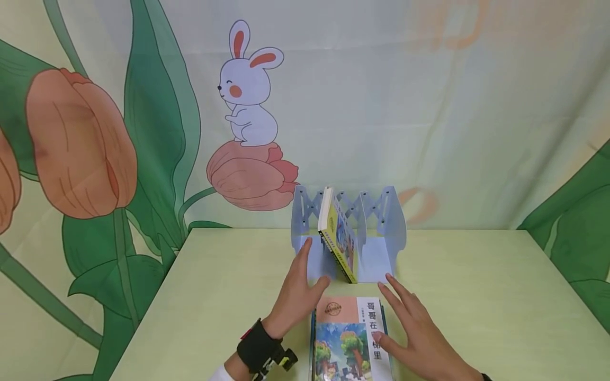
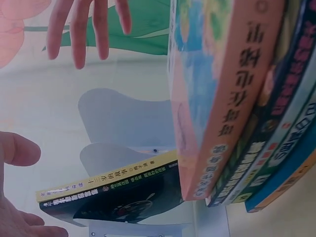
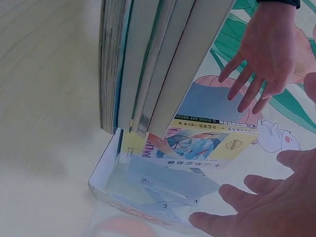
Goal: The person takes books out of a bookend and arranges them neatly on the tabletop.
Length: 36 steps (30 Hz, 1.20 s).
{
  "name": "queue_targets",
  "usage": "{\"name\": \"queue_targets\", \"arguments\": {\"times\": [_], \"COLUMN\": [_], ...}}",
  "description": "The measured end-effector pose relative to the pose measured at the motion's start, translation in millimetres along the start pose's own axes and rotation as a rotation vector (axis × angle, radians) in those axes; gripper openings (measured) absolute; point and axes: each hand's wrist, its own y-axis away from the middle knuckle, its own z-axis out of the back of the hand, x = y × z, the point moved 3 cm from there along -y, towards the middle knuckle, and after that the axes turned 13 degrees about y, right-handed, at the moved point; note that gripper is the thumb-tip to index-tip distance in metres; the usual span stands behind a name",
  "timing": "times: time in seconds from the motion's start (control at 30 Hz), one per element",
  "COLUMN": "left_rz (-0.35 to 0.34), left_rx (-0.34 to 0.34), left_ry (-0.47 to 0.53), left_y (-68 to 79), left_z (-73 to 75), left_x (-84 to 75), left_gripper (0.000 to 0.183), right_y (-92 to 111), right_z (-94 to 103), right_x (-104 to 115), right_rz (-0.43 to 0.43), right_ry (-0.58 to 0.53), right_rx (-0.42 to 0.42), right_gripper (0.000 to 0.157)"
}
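Note:
Both hands hover with spread fingers over a stack of several books (image 1: 340, 344), holding nothing. My left hand (image 1: 295, 299) is at the stack's upper left, fingers pointing toward a pale blue folding book rack (image 1: 376, 256). My right hand (image 1: 416, 330) is on the right, its thumb overlapping the top cover from above in the head view. That top book has a pink spine (image 2: 237, 98) and a picture of trees. Inside the rack, a yellow-edged book (image 1: 344, 235) leans at a tilt against a dark-covered book (image 2: 123, 205).
The rack stands toward the back of the pale yellow-green table (image 1: 476, 296). Behind it hangs a backdrop (image 1: 357, 106) printed with a rabbit and tulips. A black wrist strap (image 1: 259, 346) with a small camera is on the left wrist.

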Motion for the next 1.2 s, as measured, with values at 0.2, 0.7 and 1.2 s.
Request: {"name": "queue_targets", "arguments": {"times": [0.2, 0.7, 1.2], "left_rz": [-0.016, -0.105, -0.116], "left_rx": [-0.043, -0.100, -0.174], "left_ry": [0.042, 0.104, 0.065], "left_y": [-12.7, -41.4, -59.1], "left_z": [1.2, 3.4, -0.2], "left_x": [-1.6, -4.5, -4.6], "left_gripper": [0.078, 0.065, 0.048], "right_y": [-0.5, 1.1, 1.3], "right_z": [1.2, 2.8, 1.2], "right_x": [-0.7, -1.4, -3.4], "right_rz": [-0.005, 0.021, -0.009], "right_ry": [-0.004, -0.018, -0.034], "right_rx": [-0.001, -0.028, 0.005], "right_gripper": [0.085, 0.084, 0.084]}}
